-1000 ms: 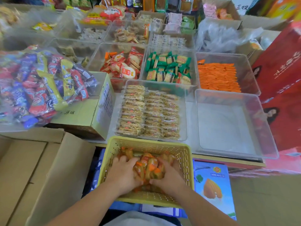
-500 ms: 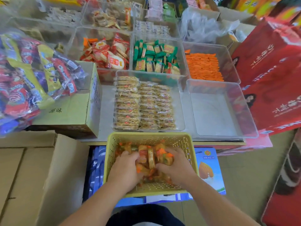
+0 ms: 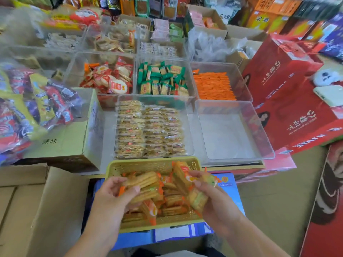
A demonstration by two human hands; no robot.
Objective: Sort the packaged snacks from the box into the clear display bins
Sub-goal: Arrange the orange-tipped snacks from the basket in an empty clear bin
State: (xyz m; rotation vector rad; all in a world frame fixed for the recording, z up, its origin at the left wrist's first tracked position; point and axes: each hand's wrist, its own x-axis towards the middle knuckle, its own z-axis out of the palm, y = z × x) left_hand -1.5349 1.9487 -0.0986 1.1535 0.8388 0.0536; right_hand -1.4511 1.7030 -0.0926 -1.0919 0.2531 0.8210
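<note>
Snack shop: stocked display bins, stacked cartons.

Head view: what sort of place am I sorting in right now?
Most likely a small snack shop or its stock area: rows of clear bins hold wrapped snacks by type, red gift cartons are stacked at the right, and cardboard boxes sit at the left.

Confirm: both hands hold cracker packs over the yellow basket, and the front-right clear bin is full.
Wrong: the head view shows the clear bin empty, not full. The left hand and right hand do hold cracker packs over the yellow basket.
</note>
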